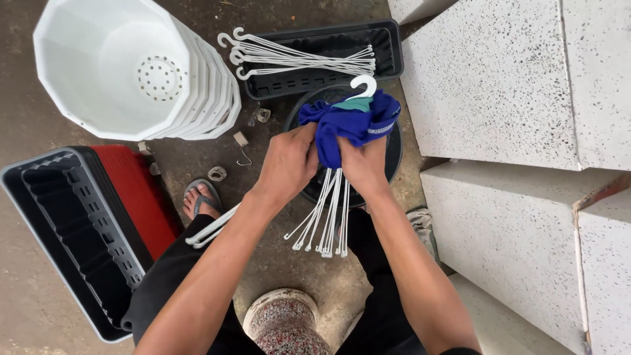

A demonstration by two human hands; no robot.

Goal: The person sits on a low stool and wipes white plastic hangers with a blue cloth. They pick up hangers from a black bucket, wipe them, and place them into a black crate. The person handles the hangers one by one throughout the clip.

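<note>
Outdoor potting yard, stacked white pots (131, 66), black planter trays (66, 230), concrete floor (197, 151)

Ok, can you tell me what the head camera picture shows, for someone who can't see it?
Seen from above, the left hand and right hand grip a blue cloth wrapped round a bunch of white plastic hangers. Around them on the floor are stacked white pots, black planter trays and more hangers.

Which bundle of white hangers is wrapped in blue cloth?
The bundle between both hands, left hand and right hand. The bundle on the black tray is bare.
</note>
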